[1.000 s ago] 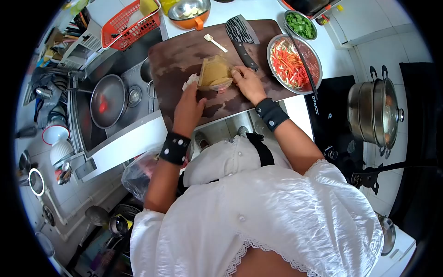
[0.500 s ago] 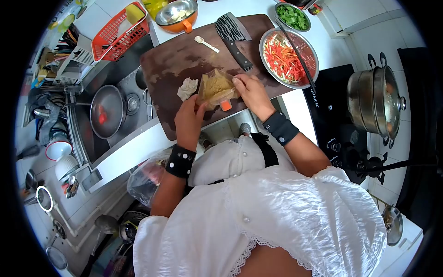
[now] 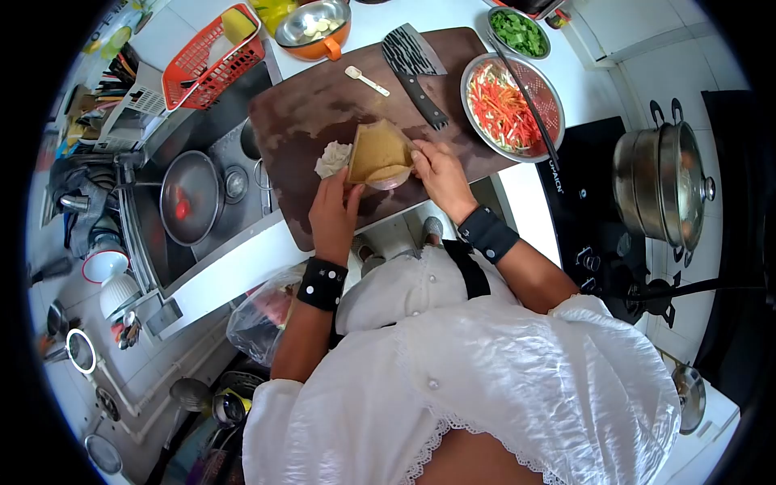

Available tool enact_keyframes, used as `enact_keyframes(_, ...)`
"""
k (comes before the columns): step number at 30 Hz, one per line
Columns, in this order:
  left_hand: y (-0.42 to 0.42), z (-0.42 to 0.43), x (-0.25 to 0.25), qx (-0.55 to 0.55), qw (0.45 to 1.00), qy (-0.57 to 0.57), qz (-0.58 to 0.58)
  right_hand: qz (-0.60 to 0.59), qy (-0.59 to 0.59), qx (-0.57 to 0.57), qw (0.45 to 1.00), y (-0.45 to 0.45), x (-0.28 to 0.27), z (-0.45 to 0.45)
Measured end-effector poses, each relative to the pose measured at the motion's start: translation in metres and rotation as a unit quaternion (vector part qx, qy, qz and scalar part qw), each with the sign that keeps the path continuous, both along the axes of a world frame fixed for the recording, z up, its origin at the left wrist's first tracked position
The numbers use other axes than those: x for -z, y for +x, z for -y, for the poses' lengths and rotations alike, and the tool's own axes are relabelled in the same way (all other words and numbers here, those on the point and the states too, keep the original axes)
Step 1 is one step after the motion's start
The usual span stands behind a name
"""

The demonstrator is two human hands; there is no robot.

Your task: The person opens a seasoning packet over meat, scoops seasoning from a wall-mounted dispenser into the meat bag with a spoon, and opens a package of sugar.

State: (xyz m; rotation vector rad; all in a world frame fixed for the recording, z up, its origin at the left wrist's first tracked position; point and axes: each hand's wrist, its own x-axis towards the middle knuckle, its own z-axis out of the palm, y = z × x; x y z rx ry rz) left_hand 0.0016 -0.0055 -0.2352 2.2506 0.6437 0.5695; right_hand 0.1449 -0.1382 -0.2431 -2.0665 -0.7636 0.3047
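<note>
Between my two hands, above the near edge of the dark wooden cutting board [image 3: 311,121], is a clear packet of tan powder [image 3: 380,153]. My left hand [image 3: 333,212] pinches its lower left side with thumb and fingers. Closed on its right edge is my right hand [image 3: 443,179]. A crumpled white wad [image 3: 332,159] lies on the board just left of the packet. Farther back on the board are a small white measuring spoon [image 3: 367,81] and a cleaver [image 3: 416,73] with a dark-patterned blade.
At the board's right stands a metal colander [image 3: 550,97] of shredded red and pale vegetables, chopsticks across it. Behind are a bowl of chopped greens [image 3: 518,32] and an orange bowl [image 3: 323,44]. A sink with a pan [image 3: 191,198] is left; a steamer pot [image 3: 659,182] is right.
The packet has been tipped, and its powder now slopes along the left side and bottom. The orange piece on its lower edge no longer shows. Both hands keep hold of it.
</note>
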Motion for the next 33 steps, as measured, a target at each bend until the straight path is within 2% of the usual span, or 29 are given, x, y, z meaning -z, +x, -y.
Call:
enact_keyframes(3,0.002,-0.003,0.006,0.003,1.000,-0.005,0.015,-0.077,0.018,0.016,0.997,0.001,0.009,-0.002)
enact_keyframes(6,0.003,-0.012,0.012,0.016,0.999,-0.030,0.019,-0.074,0.015,0.011,0.997,0.004,0.005,-0.006)
enact_keyframes(9,0.003,-0.023,0.007,-0.011,0.999,-0.044,0.011,0.021,-0.128,0.011,0.991,0.019,-0.024,-0.011)
enact_keyframes(10,0.002,-0.027,0.004,-0.028,0.999,-0.044,0.008,0.098,-0.136,0.040,0.985,0.025,-0.030,-0.014)
enact_keyframes(13,-0.001,-0.042,0.011,-0.042,0.986,0.164,0.003,0.152,-0.069,0.033,0.985,0.054,-0.040,-0.035)
enact_keyframes(17,0.002,-0.055,0.042,0.007,0.991,0.122,-0.057,0.142,-0.148,-0.030,0.978,0.086,-0.029,-0.082)
enact_keyframes(20,0.005,-0.067,0.033,-0.027,0.989,0.119,-0.079,0.116,-0.244,-0.074,0.960,0.096,-0.024,-0.107)
enact_keyframes(24,0.008,-0.063,0.000,-0.085,0.981,0.174,0.006,0.176,-0.287,-0.083,0.938,0.104,-0.004,-0.123)
enact_keyframes(28,0.004,-0.042,-0.007,-0.050,0.997,0.053,0.016,0.236,-0.287,-0.077,0.925,0.108,0.015,-0.130)
enact_keyframes(31,0.005,-0.027,-0.010,-0.049,0.998,-0.038,0.008,0.191,-0.333,-0.087,0.919,0.109,0.011,-0.131)
enact_keyframes(33,0.006,-0.021,-0.013,-0.060,0.993,-0.099,0.012,0.152,-0.291,-0.050,0.943,0.108,-0.002,-0.128)
